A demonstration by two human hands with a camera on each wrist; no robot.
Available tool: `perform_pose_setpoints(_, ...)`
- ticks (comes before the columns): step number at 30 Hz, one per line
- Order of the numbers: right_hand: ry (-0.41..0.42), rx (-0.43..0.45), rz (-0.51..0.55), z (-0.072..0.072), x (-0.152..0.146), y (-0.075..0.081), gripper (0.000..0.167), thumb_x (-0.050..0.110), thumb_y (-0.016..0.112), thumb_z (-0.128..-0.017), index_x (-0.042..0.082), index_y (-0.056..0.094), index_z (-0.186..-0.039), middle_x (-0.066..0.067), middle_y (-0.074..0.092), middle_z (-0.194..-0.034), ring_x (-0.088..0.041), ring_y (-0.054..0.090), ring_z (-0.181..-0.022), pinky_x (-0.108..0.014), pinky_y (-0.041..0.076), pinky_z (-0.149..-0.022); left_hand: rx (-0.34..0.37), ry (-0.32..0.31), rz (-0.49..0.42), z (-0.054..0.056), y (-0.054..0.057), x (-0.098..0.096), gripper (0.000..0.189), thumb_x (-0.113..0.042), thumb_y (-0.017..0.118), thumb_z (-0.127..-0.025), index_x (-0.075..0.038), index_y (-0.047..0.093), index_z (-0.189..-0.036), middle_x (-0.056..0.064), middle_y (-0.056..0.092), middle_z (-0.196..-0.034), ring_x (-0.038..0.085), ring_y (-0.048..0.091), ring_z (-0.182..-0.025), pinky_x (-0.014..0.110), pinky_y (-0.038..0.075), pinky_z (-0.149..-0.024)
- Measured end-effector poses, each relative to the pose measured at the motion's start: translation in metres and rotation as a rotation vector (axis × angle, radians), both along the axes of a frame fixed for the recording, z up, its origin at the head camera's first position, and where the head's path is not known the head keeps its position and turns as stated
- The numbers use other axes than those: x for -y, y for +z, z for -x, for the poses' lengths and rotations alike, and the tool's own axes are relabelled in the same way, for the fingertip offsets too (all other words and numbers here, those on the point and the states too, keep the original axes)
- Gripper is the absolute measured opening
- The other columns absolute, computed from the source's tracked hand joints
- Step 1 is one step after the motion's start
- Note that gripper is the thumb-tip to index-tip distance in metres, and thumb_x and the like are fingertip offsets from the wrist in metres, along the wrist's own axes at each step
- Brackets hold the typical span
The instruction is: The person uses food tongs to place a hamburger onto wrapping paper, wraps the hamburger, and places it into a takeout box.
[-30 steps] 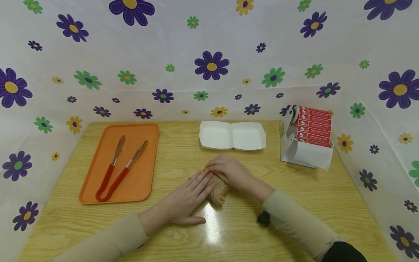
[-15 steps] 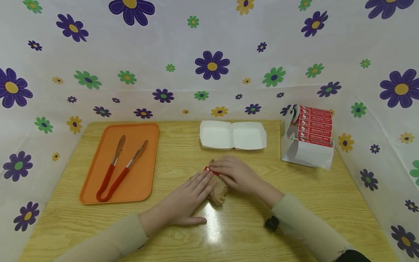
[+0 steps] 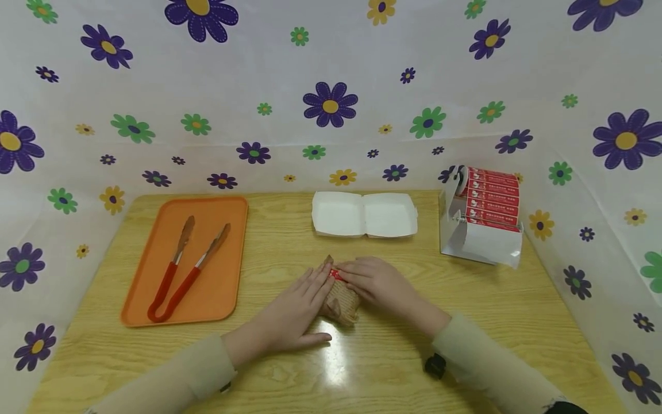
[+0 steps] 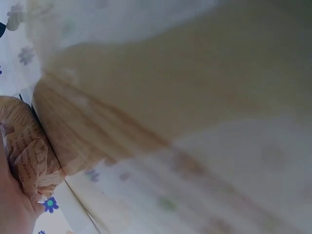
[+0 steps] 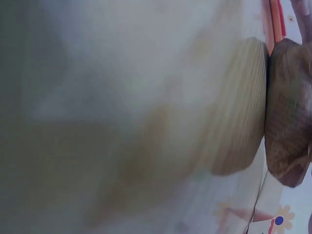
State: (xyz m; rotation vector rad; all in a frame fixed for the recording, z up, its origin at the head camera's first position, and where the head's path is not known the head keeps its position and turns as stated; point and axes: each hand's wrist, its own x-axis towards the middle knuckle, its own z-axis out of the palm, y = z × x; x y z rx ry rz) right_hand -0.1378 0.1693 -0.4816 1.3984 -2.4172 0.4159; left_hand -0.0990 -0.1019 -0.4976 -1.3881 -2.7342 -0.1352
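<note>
Between my two hands, on the table, lies a small bundle wrapped in crumpled brown printed paper (image 3: 341,302). A red label (image 3: 335,274) shows across its top, partly covered by fingertips. My left hand (image 3: 292,313) lies along the bundle's left side with straight fingers, its thumb stretched out apart from the others near the table. From the right, my right hand (image 3: 385,287) rests its extended fingers on the label's right end and the paper beside it. Both wrist views catch the wrapped bundle (image 4: 29,156) at their edge, its printed lettering visible in the left one.
An opened white clamshell box (image 3: 338,214) stands behind the bundle. On the left, tongs with red handles (image 3: 176,287) lie on an orange tray (image 3: 217,305). A dispenser with a roll of red labels (image 3: 491,198) is at the back right. Flower-printed sheeting surrounds the table.
My right hand has slid from the top of the bundle toward its right side, uncovering the red label. My left fingers have shifted slightly on the paper.
</note>
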Motion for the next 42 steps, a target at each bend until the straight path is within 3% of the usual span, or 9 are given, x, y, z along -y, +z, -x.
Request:
perform_pose_setpoints(2,-0.031,-0.069,0.02,-0.006,-0.003,-0.002,0.036,0.014,0.074,-0.093,0.002,0.076,-0.127,-0.01,0.077,-0.131,-0.026,0.074,-0.12,-0.048,0.059,-0.107,-0.001,0.003,0.012,-0.001,0.001,-0.002,0.111,-0.075,0.05,-0.099,0.006,0.016,-0.167,0.03,0.007,-0.176,0.04,0.014,-0.166,0.049,0.021,-0.135)
perform_pose_setpoints(4,-0.092,-0.057,0.006,-0.016,-0.005,-0.002,0.039,0.017,0.073,-0.095,0.001,0.074,-0.131,-0.011,0.076,-0.132,-0.027,0.073,-0.121,-0.048,0.058,-0.109,-0.006,0.01,0.021,-0.003,0.001,-0.004,0.114,-0.077,0.05,-0.097,0.007,0.016,-0.167,0.031,0.008,-0.175,0.04,0.015,-0.165,0.048,0.023,-0.135)
perform_pose_setpoints(10,-0.263,0.399,-0.051,-0.052,-0.007,0.001,0.066,0.031,0.057,-0.108,-0.003,0.038,-0.161,-0.019,0.044,-0.166,-0.038,0.046,-0.153,-0.058,0.034,-0.128,-0.027,0.035,0.059,-0.01,0.0,-0.009,0.122,-0.085,0.046,-0.094,0.008,0.015,-0.166,0.033,0.011,-0.174,0.041,0.018,-0.164,0.048,0.026,-0.134)
perform_pose_setpoints(14,-0.277,0.521,-0.014,-0.059,-0.005,-0.002,0.074,0.034,0.053,-0.11,-0.004,0.024,-0.166,-0.021,0.027,-0.174,-0.037,0.029,-0.162,-0.06,0.021,-0.133,-0.037,0.055,0.065,-0.013,0.001,-0.01,0.119,-0.083,0.046,-0.095,0.008,0.017,-0.166,0.033,0.015,-0.173,0.041,0.023,-0.163,0.048,0.029,-0.133)
perform_pose_setpoints(18,-0.268,0.515,-0.014,-0.056,-0.002,-0.005,0.077,0.037,0.052,-0.11,-0.003,0.02,-0.167,-0.02,0.023,-0.175,-0.035,0.022,-0.164,-0.062,0.015,-0.134,-0.032,0.08,0.032,-0.014,0.002,-0.009,0.109,-0.074,0.05,-0.099,0.009,0.024,-0.164,0.033,0.022,-0.172,0.041,0.031,-0.16,0.049,0.033,-0.131)
perform_pose_setpoints(23,-0.24,0.482,-0.056,-0.047,0.004,-0.005,0.078,0.04,0.051,-0.11,-0.001,0.018,-0.169,-0.017,0.017,-0.178,-0.033,0.017,-0.166,-0.061,0.011,-0.135,-0.03,0.168,0.007,-0.011,0.007,-0.004,0.092,-0.061,0.053,-0.105,0.008,0.032,-0.162,0.029,0.035,-0.168,0.039,0.042,-0.155,0.048,0.039,-0.128)
perform_pose_setpoints(28,-0.227,0.465,-0.092,-0.037,0.01,-0.005,0.077,0.037,0.05,-0.111,0.0,0.015,-0.169,-0.016,0.014,-0.179,-0.034,0.014,-0.167,-0.06,0.009,-0.136,-0.067,0.22,0.034,-0.004,0.01,0.001,0.089,-0.057,0.053,-0.106,0.008,0.03,-0.163,0.029,0.034,-0.169,0.042,0.035,-0.158,0.051,0.034,-0.13)
perform_pose_setpoints(36,-0.204,0.378,-0.065,-0.03,0.022,0.0,0.074,0.03,0.054,-0.109,-0.002,0.021,-0.168,-0.018,0.02,-0.177,-0.034,0.022,-0.165,-0.057,0.017,-0.135,-0.1,0.19,0.044,0.003,0.004,0.006,0.081,-0.049,0.051,-0.109,0.008,0.031,-0.162,0.027,0.032,-0.171,0.038,0.032,-0.161,0.049,0.031,-0.132)
perform_pose_setpoints(42,-0.182,0.446,-0.114,-0.03,0.028,-0.004,0.075,0.035,0.047,-0.113,-0.004,0.014,-0.168,-0.021,0.016,-0.177,-0.035,0.019,-0.165,-0.054,0.019,-0.135,-0.026,0.183,0.01,0.005,0.005,0.008,0.08,-0.045,0.05,-0.111,0.009,0.025,-0.164,0.029,0.027,-0.172,0.038,0.029,-0.162,0.048,0.031,-0.132)
